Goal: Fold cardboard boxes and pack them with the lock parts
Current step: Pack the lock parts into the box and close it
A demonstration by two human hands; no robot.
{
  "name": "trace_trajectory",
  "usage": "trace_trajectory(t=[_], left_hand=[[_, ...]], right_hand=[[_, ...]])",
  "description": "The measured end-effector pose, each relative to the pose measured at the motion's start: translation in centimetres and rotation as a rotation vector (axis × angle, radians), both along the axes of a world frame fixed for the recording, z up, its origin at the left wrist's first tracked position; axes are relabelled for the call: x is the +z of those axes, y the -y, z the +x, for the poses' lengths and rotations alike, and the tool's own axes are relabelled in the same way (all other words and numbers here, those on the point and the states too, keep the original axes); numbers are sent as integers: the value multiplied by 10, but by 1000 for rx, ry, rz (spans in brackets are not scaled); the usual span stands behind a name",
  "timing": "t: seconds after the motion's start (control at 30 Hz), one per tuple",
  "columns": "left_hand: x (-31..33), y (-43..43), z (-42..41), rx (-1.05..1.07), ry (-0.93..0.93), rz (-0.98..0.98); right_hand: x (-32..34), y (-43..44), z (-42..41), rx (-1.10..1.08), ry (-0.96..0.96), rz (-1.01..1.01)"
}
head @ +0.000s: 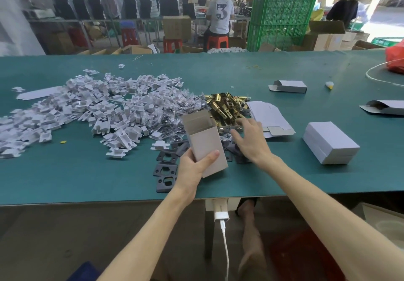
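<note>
A folded cardboard box [205, 143] is held upright, slightly tilted, in the left hand [192, 167]. The thumb is laid across its front face and the fingers are curled behind it. Its top flaps are open, and the opening is turned toward twelve o'clock. The right hand [251, 141] is seen at three o'clock from the box, just beside it but not touching it, with fingers spread and relaxed and nothing gripped. It is stretched palm-down over dark plates [166, 169] scattered on the green table [65, 171]. Its fingertips are placed at the near edge of the brass latch parts [225, 106], which are heaped at twelve o'clock from the box. Flat box blanks [269, 114] are stacked at one o'clock from the right hand. White inserts [87, 106] are piled at ten o'clock from the left hand. Closed white boxes [330, 143] are stacked at three o'clock, well apart from both hands.
</note>
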State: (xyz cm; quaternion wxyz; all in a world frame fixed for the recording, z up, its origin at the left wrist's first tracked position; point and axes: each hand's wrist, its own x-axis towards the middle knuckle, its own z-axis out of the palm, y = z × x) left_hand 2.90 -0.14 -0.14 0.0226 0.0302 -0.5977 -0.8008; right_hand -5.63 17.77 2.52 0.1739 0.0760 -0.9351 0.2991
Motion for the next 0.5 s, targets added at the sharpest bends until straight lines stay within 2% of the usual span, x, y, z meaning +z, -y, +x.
trace_trajectory(t=[0.2, 0.5], left_hand=[[0, -1, 0, -13, 13, -63], [-5, 0, -3, -54, -11, -137]], right_hand=[[18, 24, -47, -2, -42, 255], [10, 39, -76, -142, -35, 402]])
